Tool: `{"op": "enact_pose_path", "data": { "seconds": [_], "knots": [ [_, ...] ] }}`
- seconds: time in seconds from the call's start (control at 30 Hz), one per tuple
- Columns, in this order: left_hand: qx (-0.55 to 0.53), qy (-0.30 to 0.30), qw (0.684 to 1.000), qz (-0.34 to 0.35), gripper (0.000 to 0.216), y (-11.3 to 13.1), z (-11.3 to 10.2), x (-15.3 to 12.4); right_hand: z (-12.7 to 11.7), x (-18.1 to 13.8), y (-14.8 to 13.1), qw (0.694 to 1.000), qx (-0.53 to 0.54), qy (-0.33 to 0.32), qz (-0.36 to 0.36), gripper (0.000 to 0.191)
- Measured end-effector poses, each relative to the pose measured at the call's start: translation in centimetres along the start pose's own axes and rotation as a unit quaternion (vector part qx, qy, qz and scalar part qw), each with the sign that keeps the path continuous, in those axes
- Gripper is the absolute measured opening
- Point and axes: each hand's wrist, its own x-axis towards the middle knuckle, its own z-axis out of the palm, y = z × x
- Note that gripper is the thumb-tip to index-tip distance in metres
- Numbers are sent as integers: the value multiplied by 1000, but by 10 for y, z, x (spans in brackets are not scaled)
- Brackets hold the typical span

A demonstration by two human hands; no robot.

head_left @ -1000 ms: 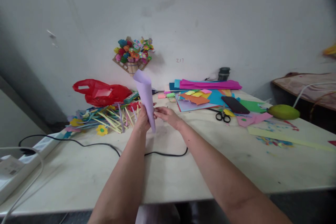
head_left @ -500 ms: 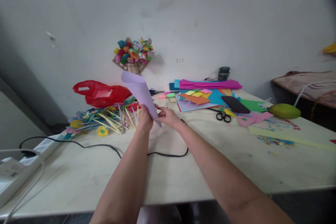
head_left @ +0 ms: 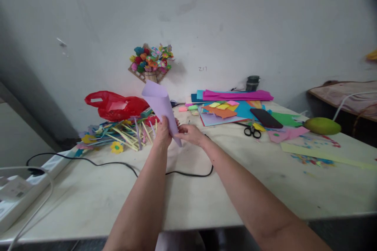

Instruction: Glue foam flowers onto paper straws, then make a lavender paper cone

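A sheet of lilac paper is rolled into a cone, wide mouth up and narrow tip down, held above the table. My left hand wraps round its lower left side, thumb against the paper. At the lower right edge of the cone, my right hand pinches with thumb and fingers close together; its fingertips touch the paper near the tip. Behind the hands on the left lies a pile of paper strips, with a yellow paper flower at its front.
A red plastic bag sits behind the strips. Black scissors, a phone, coloured sheets and a green mango-like fruit lie to the right. A black cable crosses the table beneath my arms.
The cone sits slightly more upright, and its mouth has shifted a little to the right. Both hands keep nearly the same grip. The whole view has shifted slightly.
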Motion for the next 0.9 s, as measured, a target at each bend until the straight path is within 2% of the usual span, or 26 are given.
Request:
{"op": "enact_pose_path", "data": {
  "seconds": [0.2,0.33,0.47,0.63,0.9],
  "knots": [
    [2,1,1000,-7,46,5,2,-3,-7,-3,-8,995,0,95,20,29],
    [-10,1,1000,6,42,6,5,-4,-8,-2,-8,992,27,121,20,32],
    [-32,19,999,5,40,8,7,-4,-6,-2,-7,994,19,111,17,31],
    [-61,51,997,10,42,8,7,-1,-4,-3,-8,996,54,52,57,28],
    [-89,59,994,-1,37,2,7,-1,0,-1,-4,991,98,37,85,17]
  ]
}}
